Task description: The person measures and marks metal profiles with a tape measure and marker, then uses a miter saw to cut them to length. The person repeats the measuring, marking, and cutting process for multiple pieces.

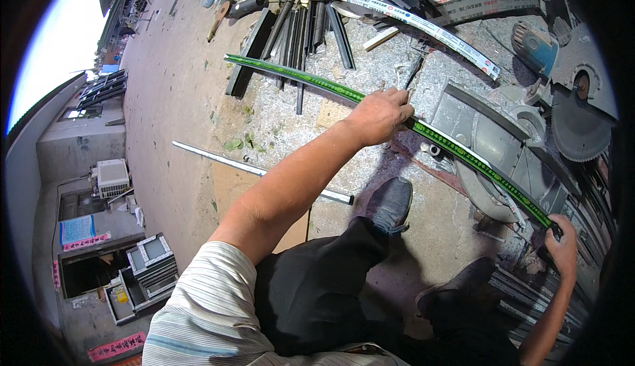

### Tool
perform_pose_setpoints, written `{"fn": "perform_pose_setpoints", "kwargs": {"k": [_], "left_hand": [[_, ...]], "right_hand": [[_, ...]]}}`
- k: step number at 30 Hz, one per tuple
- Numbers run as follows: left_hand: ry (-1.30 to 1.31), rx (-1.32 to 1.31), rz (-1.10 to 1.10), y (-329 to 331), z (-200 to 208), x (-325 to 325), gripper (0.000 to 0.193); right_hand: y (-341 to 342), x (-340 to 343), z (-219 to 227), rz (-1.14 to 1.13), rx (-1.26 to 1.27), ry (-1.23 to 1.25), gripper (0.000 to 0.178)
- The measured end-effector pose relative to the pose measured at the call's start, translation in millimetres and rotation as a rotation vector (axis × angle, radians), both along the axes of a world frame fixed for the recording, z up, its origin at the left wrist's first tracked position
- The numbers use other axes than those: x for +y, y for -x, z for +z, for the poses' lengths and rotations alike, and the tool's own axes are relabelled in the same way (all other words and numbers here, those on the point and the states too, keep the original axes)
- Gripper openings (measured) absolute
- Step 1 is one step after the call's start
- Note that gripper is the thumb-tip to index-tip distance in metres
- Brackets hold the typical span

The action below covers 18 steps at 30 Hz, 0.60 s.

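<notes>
A long green tape measure (pixel 463 155) with dark markings stretches across the view, along what looks like a thin pale metal bar. My left hand (pixel 380 116) is closed around the tape and the bar near the middle, knuckles up. At the lower right, my right hand (pixel 562 243) pinches the tape's near end; a small dark piece shows at its fingers, and the palm side is hidden. Beyond my left hand, the tape's far end sticks out freely above the ground. Under the stretch between my hands lies the grey metal base of a cut-off saw (pixel 469 114).
The saw's toothed round blade (pixel 582 124) stands at the right. Dark metal profiles (pixel 291 32) lie piled ahead, below a long white printed strip (pixel 370 2). A pale bar (pixel 264 171) rests on cardboard by my shoe (pixel 390 204). Metal shavings litter the ground.
</notes>
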<state>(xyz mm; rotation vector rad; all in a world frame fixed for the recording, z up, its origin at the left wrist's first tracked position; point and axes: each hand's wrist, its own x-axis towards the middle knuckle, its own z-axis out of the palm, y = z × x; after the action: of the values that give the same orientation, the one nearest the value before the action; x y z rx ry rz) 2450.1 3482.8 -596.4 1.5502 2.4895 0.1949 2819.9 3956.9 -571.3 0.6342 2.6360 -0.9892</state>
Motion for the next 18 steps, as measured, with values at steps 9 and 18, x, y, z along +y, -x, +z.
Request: {"fn": "perform_pose_setpoints", "kwargs": {"k": [9,18], "left_hand": [[-0.015,-0.002,0.008,0,-3,-6,0.024],[-0.117,-0.053,0.005,3,1,6,0.02]], "right_hand": [[21,-29,6,0.033,-0.012,-0.007,0.032],[9,-18,7,0.008,-0.003,-0.015,0.035]]}}
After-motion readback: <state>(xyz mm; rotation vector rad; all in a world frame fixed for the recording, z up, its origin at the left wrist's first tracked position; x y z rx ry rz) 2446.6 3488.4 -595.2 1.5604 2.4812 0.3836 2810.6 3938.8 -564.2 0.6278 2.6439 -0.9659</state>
